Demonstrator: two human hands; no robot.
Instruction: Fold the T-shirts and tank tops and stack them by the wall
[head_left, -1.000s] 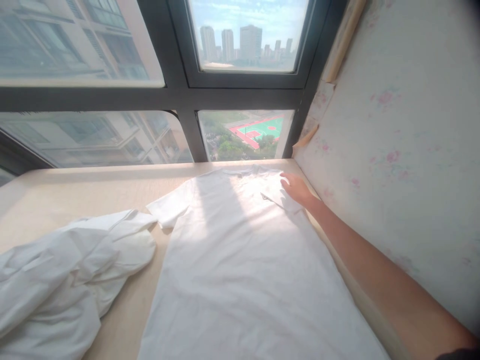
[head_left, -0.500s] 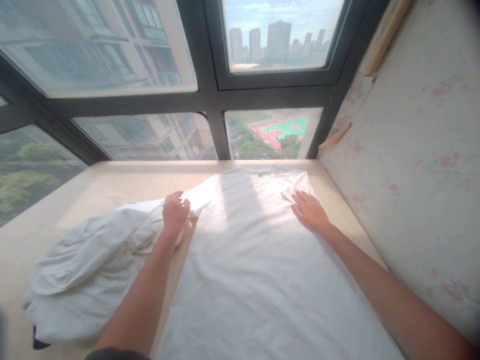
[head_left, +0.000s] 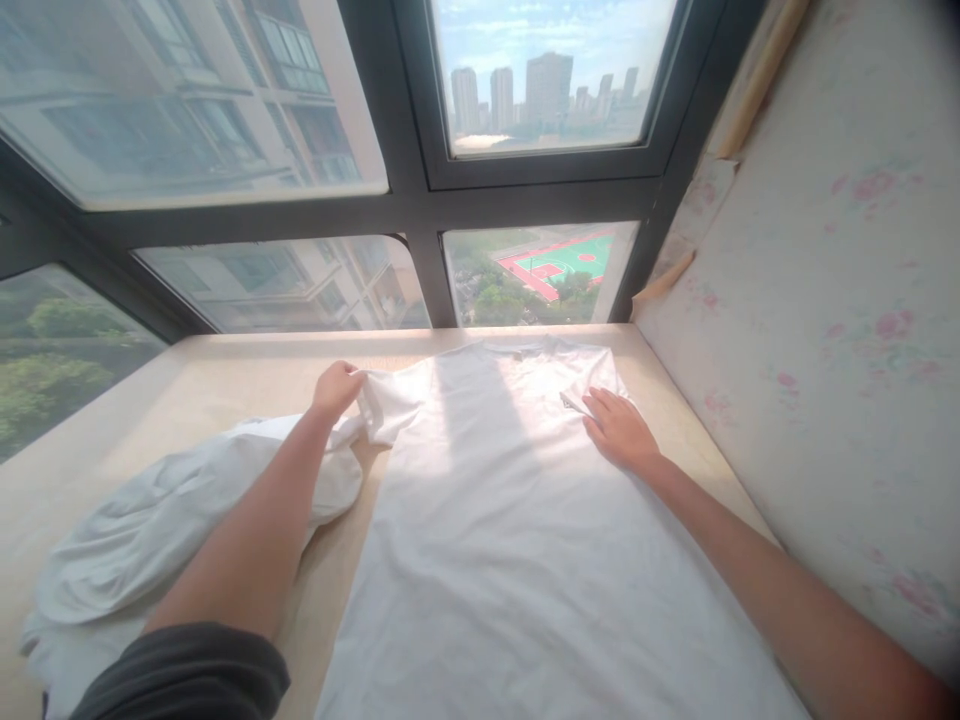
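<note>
A white T-shirt (head_left: 510,520) lies spread flat on a pale wooden platform (head_left: 225,375) under a window. My left hand (head_left: 336,388) is closed on the shirt's left sleeve (head_left: 386,405), lifting it a little off the platform. My right hand (head_left: 621,428) lies flat with fingers stretched out on the shirt's right shoulder, beside a small dark label. To the left of the shirt sits a crumpled heap of white cloth (head_left: 165,520), partly under my left forearm.
Large dark-framed window panes (head_left: 420,200) rise along the platform's far edge. A wall with faded floral paper (head_left: 840,330) closes off the right side, close to the shirt's edge. Bare platform shows at the far left.
My left arm came into view and took hold of the shirt's left sleeve, then drew it up and away from the heap. My right hand slid slightly down the right shoulder.
</note>
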